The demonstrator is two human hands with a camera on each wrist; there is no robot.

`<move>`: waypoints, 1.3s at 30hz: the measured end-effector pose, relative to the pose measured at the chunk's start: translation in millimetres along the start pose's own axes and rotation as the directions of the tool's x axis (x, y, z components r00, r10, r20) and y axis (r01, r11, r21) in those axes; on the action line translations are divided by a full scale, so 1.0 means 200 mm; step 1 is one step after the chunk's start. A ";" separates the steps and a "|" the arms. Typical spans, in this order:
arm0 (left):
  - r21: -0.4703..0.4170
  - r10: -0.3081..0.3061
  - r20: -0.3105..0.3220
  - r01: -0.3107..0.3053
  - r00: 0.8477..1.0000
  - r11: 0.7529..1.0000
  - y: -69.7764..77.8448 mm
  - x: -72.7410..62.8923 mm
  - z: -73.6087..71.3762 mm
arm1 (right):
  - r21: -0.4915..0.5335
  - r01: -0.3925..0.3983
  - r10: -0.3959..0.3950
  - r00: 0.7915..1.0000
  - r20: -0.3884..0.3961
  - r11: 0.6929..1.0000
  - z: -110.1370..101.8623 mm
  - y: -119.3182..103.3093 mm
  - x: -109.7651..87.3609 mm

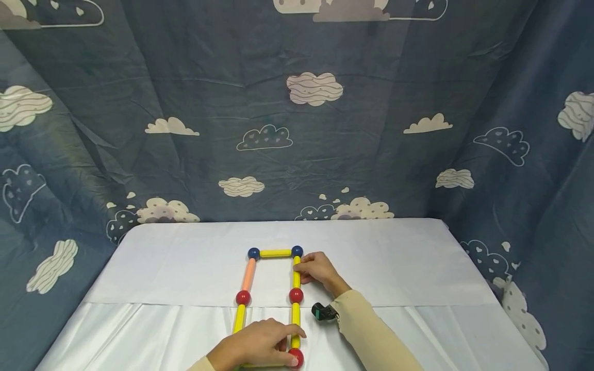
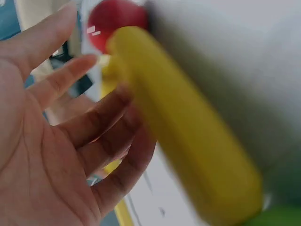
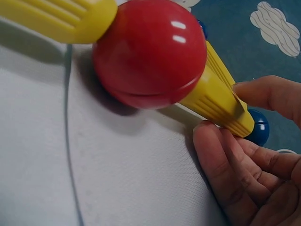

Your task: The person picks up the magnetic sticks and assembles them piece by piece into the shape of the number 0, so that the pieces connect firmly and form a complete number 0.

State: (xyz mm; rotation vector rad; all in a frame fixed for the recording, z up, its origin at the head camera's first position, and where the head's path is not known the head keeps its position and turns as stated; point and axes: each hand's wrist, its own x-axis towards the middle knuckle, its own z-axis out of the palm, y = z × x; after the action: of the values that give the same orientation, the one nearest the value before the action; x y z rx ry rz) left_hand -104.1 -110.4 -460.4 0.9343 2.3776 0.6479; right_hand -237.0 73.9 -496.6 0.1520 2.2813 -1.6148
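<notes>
On the white table lies a rectangular outline of magnetic sticks and balls. My right hand (image 1: 320, 269) pinches the yellow stick (image 3: 214, 101) of the far right side between thumb and fingers, just below a blue ball (image 1: 297, 251). A red ball (image 1: 296, 295) joins that stick to another yellow stick (image 1: 295, 315). At the near right corner my left hand (image 1: 262, 340) has its thumb at a red ball (image 1: 296, 357) and its index finger stretched across the stick above. In the left wrist view its other fingers lie against the near yellow stick (image 2: 183, 127).
The left side has a pink stick (image 1: 248, 274), a red ball (image 1: 243, 297) and a yellow stick (image 1: 239, 317). A yellow stick (image 1: 276, 253) spans the far end from a blue ball (image 1: 253, 253). Something green (image 2: 277, 217) shows at the near stick's end. A dark cloud-print curtain (image 1: 371, 154) surrounds the table.
</notes>
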 end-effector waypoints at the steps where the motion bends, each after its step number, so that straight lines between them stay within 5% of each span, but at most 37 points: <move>1: -0.011 -0.012 -0.022 0.012 1.000 1.000 -0.01 -0.01 -0.02 | 0.003 0.003 -0.003 1.000 -0.003 1.000 0.00 0.00 0.00; 5: -0.138 -0.079 -0.141 0.059 0.987 0.989 -0.06 -0.06 -0.13 | 0.008 0.004 -0.004 1.000 -0.012 1.000 0.00 0.00 0.00; 8: -0.230 -0.141 -0.279 0.077 0.950 0.970 -0.16 -0.11 -0.21 | 0.002 -0.001 0.001 1.000 -0.019 1.000 0.00 0.00 0.00; 11: -0.309 -0.272 -0.425 0.144 0.863 0.940 -0.27 -0.15 -0.25 | 0.008 -0.004 0.004 1.000 -0.020 1.000 0.00 0.00 0.00; 14: -0.415 -0.431 -0.481 0.235 0.763 0.879 -0.37 -0.17 -0.24 | 0.010 -0.004 0.005 1.000 -0.030 1.000 0.00 0.00 -0.01; 16: -0.486 -0.500 -0.458 0.264 0.735 0.833 -0.41 -0.18 -0.22 | 0.016 -0.013 0.013 0.999 -0.035 1.000 0.00 0.01 -0.01; 20: -0.556 -0.520 -0.385 0.258 0.762 0.790 -0.45 -0.17 -0.17 | 0.019 -0.021 0.022 0.999 -0.037 1.000 0.01 0.02 0.00; 27: -0.586 -0.469 -0.396 0.176 0.789 0.791 -0.47 -0.15 -0.12 | 0.003 -0.029 0.029 0.999 -0.025 1.000 0.01 0.01 0.01; 35: -0.625 -0.497 -0.428 0.151 0.755 0.766 -0.44 -0.14 -0.09 | -0.011 -0.025 0.025 0.999 -0.030 1.000 0.01 0.01 0.01; 39: -0.634 -0.486 -0.442 0.121 0.754 0.764 -0.44 -0.12 -0.07 | -0.004 -0.027 0.027 0.999 -0.028 1.000 0.01 0.01 0.01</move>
State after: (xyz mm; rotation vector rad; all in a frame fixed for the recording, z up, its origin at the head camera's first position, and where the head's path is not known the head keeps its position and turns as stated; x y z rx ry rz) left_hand -140.0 -189.4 -494.7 0.0234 2.4861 1.5804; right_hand -237.5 73.2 -499.1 0.2048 2.2938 -1.6042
